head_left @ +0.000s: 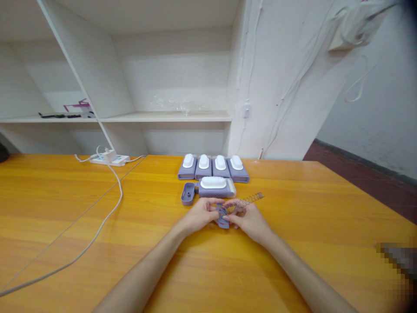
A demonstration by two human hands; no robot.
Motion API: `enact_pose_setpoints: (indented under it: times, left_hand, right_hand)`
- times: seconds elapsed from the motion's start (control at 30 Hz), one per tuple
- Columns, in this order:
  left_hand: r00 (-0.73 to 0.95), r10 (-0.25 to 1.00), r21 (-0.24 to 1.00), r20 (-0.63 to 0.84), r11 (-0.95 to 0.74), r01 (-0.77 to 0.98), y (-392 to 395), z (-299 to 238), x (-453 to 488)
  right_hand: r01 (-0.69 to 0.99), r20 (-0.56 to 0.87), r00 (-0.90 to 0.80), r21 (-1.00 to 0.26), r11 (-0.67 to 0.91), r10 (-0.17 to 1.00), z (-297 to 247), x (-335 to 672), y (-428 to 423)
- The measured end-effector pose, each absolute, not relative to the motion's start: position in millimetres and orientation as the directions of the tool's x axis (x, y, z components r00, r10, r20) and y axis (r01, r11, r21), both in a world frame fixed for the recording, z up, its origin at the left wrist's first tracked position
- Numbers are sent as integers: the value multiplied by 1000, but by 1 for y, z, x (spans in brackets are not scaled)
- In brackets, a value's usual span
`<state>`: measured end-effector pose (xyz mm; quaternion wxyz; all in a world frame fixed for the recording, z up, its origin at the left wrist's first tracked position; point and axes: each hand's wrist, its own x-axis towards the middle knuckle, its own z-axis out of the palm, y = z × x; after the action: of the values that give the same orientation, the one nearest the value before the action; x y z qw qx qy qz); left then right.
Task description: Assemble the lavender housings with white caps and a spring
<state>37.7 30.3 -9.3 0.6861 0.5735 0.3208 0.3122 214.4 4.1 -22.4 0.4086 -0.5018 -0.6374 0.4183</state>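
Over the table, my left hand (204, 214) pinches a small purple-grey plastic part (223, 222) between thumb and fingers. My right hand (250, 221) is closed on a long metal coil spring (243, 203) at the end near that part; the spring's free end sticks out to the upper right. Fingers of both hands meet at the plastic part and hide where spring and part touch. Just beyond them lies a purple body with a white bristle brush (213, 183) on top. To its left, a small purple hollow cup-shaped piece (188, 194) lies against it.
Several purple cases with white tops (203, 162) stand in a row behind. A white power strip (110, 159) with a plug sits at the table's back left, its cable (107, 217) running forward. Shelves (172, 116) holding clear plastic wrap rise behind the wooden table (309, 204).
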Motion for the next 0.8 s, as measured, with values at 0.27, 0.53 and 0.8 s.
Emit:
enact_pose_setpoints:
  times: [0.27, 0.53, 0.8]
  left_hand:
    - [635, 767, 984, -91, 169, -64, 29, -5, 38]
    - [566, 824, 988, -7, 94, -125, 27, -5, 41]
    - [511, 859, 983, 33, 65, -173, 27, -7, 41]
  right_hand:
    - [368, 272, -171, -874, 317, 947, -17, 214, 1]
    - [353, 304, -230, -859, 370, 925, -11, 213, 1]
    - [169, 135, -132, -973, 156, 982, -10, 212, -1]
